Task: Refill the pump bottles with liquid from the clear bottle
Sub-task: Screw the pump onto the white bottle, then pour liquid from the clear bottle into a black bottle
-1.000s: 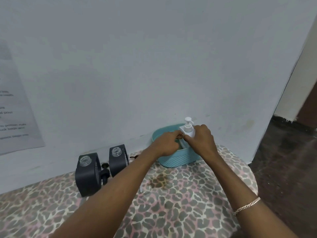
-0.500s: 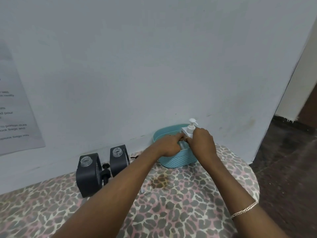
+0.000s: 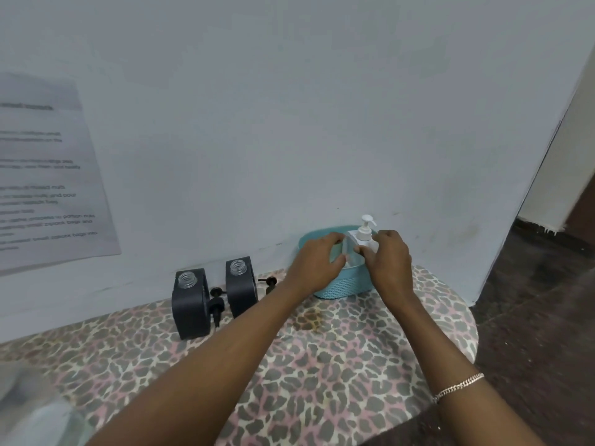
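Observation:
A clear bottle [image 3: 350, 251] with a white pump top [image 3: 366, 229] stands in a teal basket [image 3: 335, 289] by the wall. My left hand [image 3: 317, 265] grips its left side. My right hand [image 3: 388, 262] holds its right side just under the pump. Two black pump bottles [image 3: 190, 307] [image 3: 241, 292] stand to the left with open clear threaded necks. Their black pump heads [image 3: 216, 303] [image 3: 269, 281] lie on the table beside them.
The table carries a leopard-print cloth [image 3: 322, 375] with a brown stain [image 3: 310, 317] in front of the basket. Its rounded edge drops to a dark floor [image 3: 531, 317] on the right. A printed sheet [image 3: 45, 175] hangs on the wall. Something pale and blurred [image 3: 29, 407] fills the lower left corner.
The clear bottle has risen a little in the basket and shifted slightly right. My hands have spread apart, so its clear body shows between them.

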